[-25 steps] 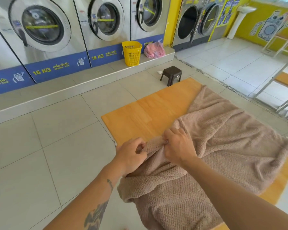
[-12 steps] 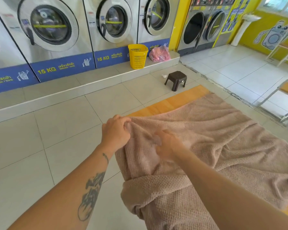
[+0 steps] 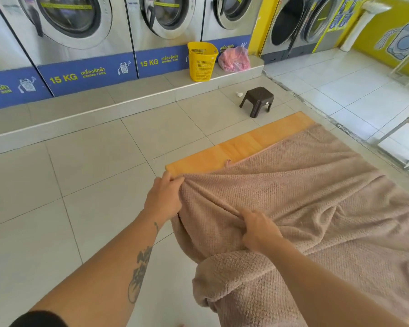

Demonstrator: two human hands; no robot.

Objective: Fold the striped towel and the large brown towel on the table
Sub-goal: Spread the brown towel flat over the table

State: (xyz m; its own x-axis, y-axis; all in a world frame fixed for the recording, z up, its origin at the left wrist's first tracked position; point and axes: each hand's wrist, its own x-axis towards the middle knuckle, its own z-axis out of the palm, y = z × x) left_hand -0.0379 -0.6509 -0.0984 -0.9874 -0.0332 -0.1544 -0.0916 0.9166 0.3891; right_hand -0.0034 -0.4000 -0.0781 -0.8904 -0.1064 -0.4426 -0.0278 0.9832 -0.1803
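The large brown towel [image 3: 305, 197] lies spread over most of the wooden table [image 3: 241, 147], with its near part bunched and hanging off the front edge. My left hand [image 3: 164, 197] grips the towel's edge at the table's near left corner. A little to the right and nearer to me, my right hand [image 3: 257, 230] pinches a fold along the same edge. No striped towel is in view.
A dark plastic stool [image 3: 257, 100] stands on the tiled floor beyond the table. A yellow basket [image 3: 202, 61] and a pink bag [image 3: 234, 59] sit on the ledge under the washing machines [image 3: 80, 31]. White metal frames [image 3: 401, 133] stand at the right.
Both hands started together mid-table on a bunched edge. My left hand pulled it out to the table's left corner, my right slid along it, and the towel now covers more of the table.
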